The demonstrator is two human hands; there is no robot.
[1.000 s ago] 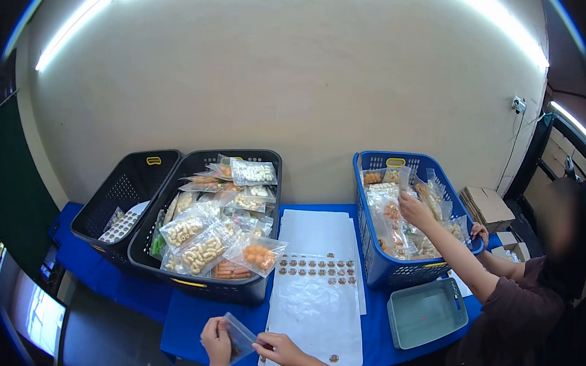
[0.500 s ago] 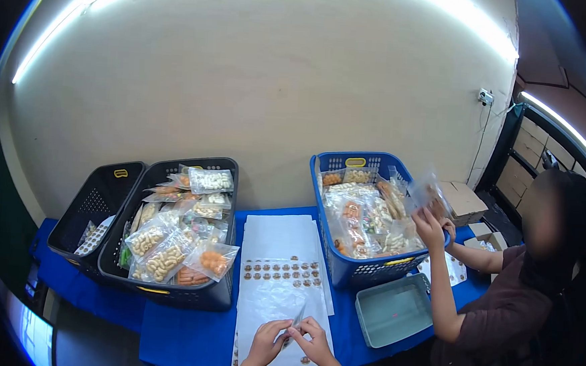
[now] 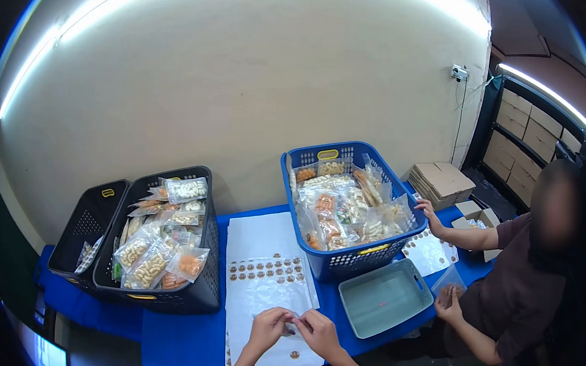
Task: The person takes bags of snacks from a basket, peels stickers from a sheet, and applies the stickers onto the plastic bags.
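Observation:
My left hand (image 3: 271,329) and my right hand (image 3: 318,332) are close together over white sheets, fingertips pinched at the top edge of a small clear plastic bag (image 3: 289,330). Most of the bag is hidden by my fingers, and what it contains is too small to make out. Below and beyond my hands lies a sheet of round brown stickers (image 3: 269,292), with rows of stickers left along its upper part and a single sticker near its lower right.
A blue basket (image 3: 321,263) of snack bags stands right of the sheets, a green-grey tray (image 3: 383,299) before it. Two black baskets (image 3: 210,272) are at left. At right, a co-worker (image 3: 521,291) holds a clear bag, other hand at the blue basket. Cartons (image 3: 444,179) stand behind.
The view has turned right. The bag between my hands, upright before, now sits lower behind my fingers. The co-worker has lowered a bag from above the blue basket to their lap.

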